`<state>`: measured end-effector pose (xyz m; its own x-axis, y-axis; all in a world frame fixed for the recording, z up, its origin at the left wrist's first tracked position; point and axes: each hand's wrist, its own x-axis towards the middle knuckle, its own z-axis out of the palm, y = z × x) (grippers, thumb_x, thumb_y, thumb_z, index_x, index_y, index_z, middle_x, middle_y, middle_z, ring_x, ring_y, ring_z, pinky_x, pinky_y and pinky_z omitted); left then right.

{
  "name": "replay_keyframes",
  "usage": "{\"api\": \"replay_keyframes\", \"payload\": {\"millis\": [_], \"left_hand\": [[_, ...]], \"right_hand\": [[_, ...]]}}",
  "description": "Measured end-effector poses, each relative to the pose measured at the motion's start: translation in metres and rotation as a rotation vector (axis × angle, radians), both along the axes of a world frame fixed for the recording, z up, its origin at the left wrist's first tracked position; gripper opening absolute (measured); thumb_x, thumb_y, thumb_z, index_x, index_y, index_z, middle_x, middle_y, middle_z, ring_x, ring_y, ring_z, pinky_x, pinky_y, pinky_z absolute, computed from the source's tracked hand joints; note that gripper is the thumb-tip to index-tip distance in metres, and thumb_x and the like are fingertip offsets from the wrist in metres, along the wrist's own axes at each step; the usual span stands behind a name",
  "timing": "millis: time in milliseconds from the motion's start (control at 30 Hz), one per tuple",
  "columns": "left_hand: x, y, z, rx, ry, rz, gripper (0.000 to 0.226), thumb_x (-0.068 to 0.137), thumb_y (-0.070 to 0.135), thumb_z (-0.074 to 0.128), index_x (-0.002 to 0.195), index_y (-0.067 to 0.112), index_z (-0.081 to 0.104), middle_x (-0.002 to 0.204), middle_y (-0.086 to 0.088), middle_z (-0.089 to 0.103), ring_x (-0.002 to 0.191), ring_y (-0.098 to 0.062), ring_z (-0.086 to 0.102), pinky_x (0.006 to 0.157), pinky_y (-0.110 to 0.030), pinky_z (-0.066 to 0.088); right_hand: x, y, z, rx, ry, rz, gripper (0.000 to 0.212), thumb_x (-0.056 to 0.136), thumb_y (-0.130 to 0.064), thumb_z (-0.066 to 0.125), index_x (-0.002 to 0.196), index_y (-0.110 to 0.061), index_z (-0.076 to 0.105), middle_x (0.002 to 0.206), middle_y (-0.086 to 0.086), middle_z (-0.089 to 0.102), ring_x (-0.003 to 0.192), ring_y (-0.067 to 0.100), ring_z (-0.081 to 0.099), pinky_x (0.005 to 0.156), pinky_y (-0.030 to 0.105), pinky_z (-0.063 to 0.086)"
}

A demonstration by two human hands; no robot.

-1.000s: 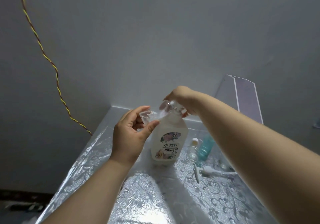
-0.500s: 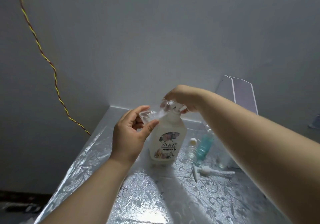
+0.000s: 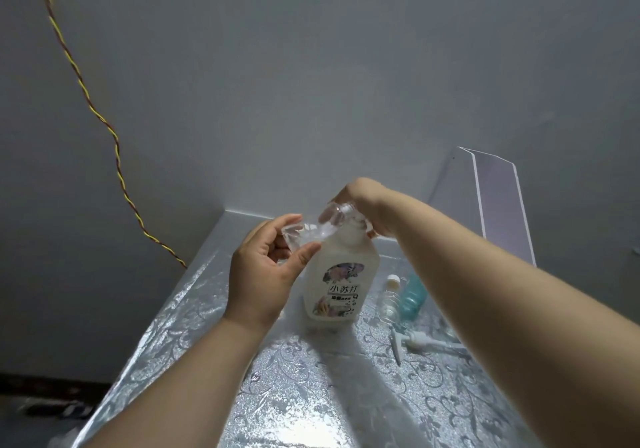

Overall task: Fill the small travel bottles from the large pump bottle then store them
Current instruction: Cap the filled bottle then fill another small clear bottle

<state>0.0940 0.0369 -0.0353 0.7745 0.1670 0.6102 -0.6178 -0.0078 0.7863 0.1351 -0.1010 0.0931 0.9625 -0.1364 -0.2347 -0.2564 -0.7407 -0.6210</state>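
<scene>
Step in hand: filling, first transfer being lined up.

- Large bottle (image 3: 341, 285) stands on the table (image 3: 311, 395), about upright. Its pump head (image 3: 417, 338) is off and lies on the table to the bottle's right, towards the person.
- Right hand (image 3: 369, 202) is curled over the large bottle's neck from above and grips it. The neck opening is hidden under the hand.
- Left hand (image 3: 263, 274) pinches the small clear bottle (image 3: 311, 231) between thumb and fingers. It is held on a slant against the large bottle's left shoulder, threaded mouth up by the neck. It looks empty, though glare makes that hard to tell.
- Capped small bottle (image 3: 390, 297) and teal bottle (image 3: 412, 295) stand just right of the large bottle, apart from both hands.
- Clear box (image 3: 498, 205) stands behind and right of the large bottle, probably for storage.

No liquid visibly moving. Judgement: the next move is to lift and tip the large bottle with the small bottle's mouth turned upright under its neck. The mouth is narrow, so the pour should be slow, with the rims touching or nearly so. The main risk is spill down the label.
</scene>
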Motion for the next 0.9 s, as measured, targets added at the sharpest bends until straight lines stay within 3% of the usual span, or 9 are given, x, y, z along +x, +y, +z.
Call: {"api": "replay_keyframes", "payload": {"millis": [100,233,367,467,567,633,700,800,900], "left_hand": [[0.002,0.001,-0.001,-0.001,0.002,-0.006,0.037,0.068,0.054,0.078,0.102,0.048,0.064,0.095,0.003,0.069,0.078,-0.018,0.062,0.074,-0.028,0.053],[-0.001,0.0,0.004,-0.022,-0.011,-0.021,0.036,0.069,0.049,0.076,0.102,0.043,0.065,0.089,0.001,0.066,0.071,-0.01,0.053,0.069,-0.027,0.049],[0.001,-0.001,0.007,-0.047,-0.013,-0.035,0.039,0.064,0.056,0.074,0.102,0.051,0.064,0.093,0.002,0.068,0.076,-0.015,0.058,0.074,-0.03,0.053],[0.001,-0.001,0.006,-0.038,-0.012,-0.031,0.039,0.066,0.056,0.075,0.103,0.05,0.065,0.094,0.001,0.068,0.075,-0.021,0.059,0.074,-0.031,0.054],[0.001,0.001,0.003,-0.019,-0.02,-0.016,0.035,0.068,0.051,0.077,0.1,0.046,0.066,0.086,0.006,0.065,0.069,-0.008,0.053,0.067,-0.025,0.049],[0.002,0.001,0.001,-0.003,-0.011,-0.006,0.035,0.067,0.044,0.076,0.1,0.043,0.065,0.083,0.009,0.063,0.066,-0.005,0.05,0.065,-0.023,0.046],[0.002,0.001,0.0,0.007,-0.006,0.0,0.036,0.067,0.042,0.076,0.101,0.042,0.064,0.082,0.009,0.061,0.065,-0.005,0.048,0.065,-0.023,0.045],[0.004,0.003,-0.001,0.011,-0.008,0.005,0.034,0.068,0.044,0.078,0.1,0.044,0.065,0.084,0.008,0.063,0.066,-0.006,0.049,0.065,-0.024,0.046],[0.003,0.003,-0.001,0.005,-0.017,0.006,0.036,0.069,0.047,0.08,0.102,0.046,0.065,0.087,0.007,0.066,0.07,-0.008,0.053,0.067,-0.024,0.049]], "right_hand": [[-0.001,-0.002,0.002,-0.008,-0.022,-0.006,0.031,0.086,-0.015,0.055,0.112,-0.004,0.068,0.114,0.015,0.059,0.093,0.026,0.048,0.081,0.039,0.041],[-0.001,-0.003,0.017,-0.057,-0.093,0.056,0.034,0.091,-0.031,0.057,0.116,-0.01,0.065,0.122,0.01,0.06,0.095,0.025,0.053,0.078,0.036,0.039],[-0.001,-0.002,0.025,-0.142,-0.101,0.099,0.035,0.091,-0.036,0.057,0.114,-0.012,0.066,0.119,0.01,0.065,0.094,0.026,0.058,0.074,0.034,0.039],[-0.004,0.001,0.019,-0.146,-0.071,0.112,0.032,0.093,-0.031,0.053,0.109,-0.01,0.071,0.118,0.012,0.063,0.087,0.026,0.055,0.073,0.033,0.038],[-0.001,0.002,0.012,-0.104,-0.112,0.079,0.031,0.095,-0.019,0.051,0.116,-0.003,0.067,0.12,0.014,0.059,0.087,0.024,0.05,0.064,0.026,0.038],[0.001,0.002,0.008,-0.06,-0.108,0.057,0.032,0.096,-0.015,0.051,0.122,-0.001,0.062,0.128,0.016,0.058,0.09,0.024,0.051,0.074,0.03,0.046],[0.001,0.002,0.005,-0.028,-0.102,0.052,0.033,0.094,-0.015,0.052,0.123,-0.002,0.06,0.118,0.016,0.063,0.087,0.023,0.055,0.083,0.033,0.05],[0.0,0.005,0.006,-0.049,-0.093,0.058,0.033,0.095,-0.016,0.052,0.122,0.0,0.06,0.104,0.012,0.059,0.076,0.022,0.053,0.06,0.022,0.041],[-0.003,0.003,0.008,-0.087,-0.085,0.089,0.037,0.095,-0.028,0.053,0.118,-0.002,0.065,0.123,0.014,0.061,0.088,0.025,0.051,0.059,0.024,0.034]]}}
